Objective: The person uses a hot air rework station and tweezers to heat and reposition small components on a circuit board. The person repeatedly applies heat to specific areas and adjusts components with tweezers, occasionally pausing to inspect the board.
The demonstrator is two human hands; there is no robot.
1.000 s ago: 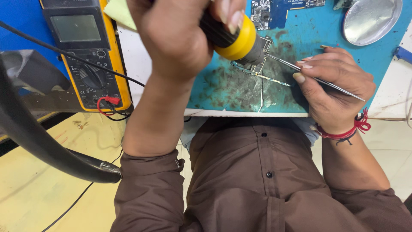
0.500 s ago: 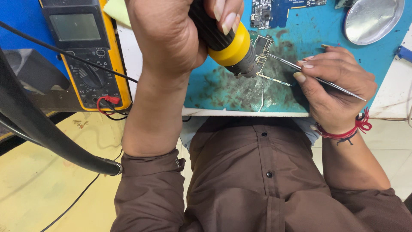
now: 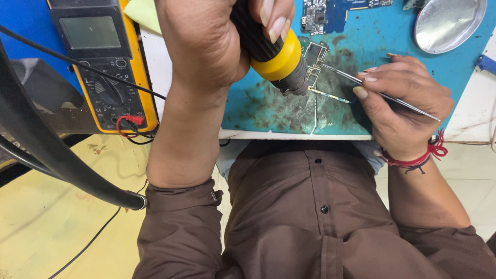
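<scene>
My left hand (image 3: 206, 46) grips a black tool with a yellow collar (image 3: 274, 51), its dark nozzle pointing down at a small circuit board (image 3: 313, 58) on a stained blue work mat (image 3: 268, 106). My right hand (image 3: 403, 103) holds thin metal tweezers (image 3: 356, 80), whose tips touch the small board just right of the nozzle. A thin metal strip (image 3: 330, 95) lies on the mat below the board.
A yellow multimeter (image 3: 103, 67) with red and black leads stands at the left. A thick black hose (image 3: 57, 160) curves across the lower left. A second circuit board (image 3: 330, 13) and a round metal dish (image 3: 447, 23) sit at the mat's far side.
My left hand and the tool have shifted slightly left and lower, bringing the nozzle closer to the small board. My right hand and the tweezers stay put.
</scene>
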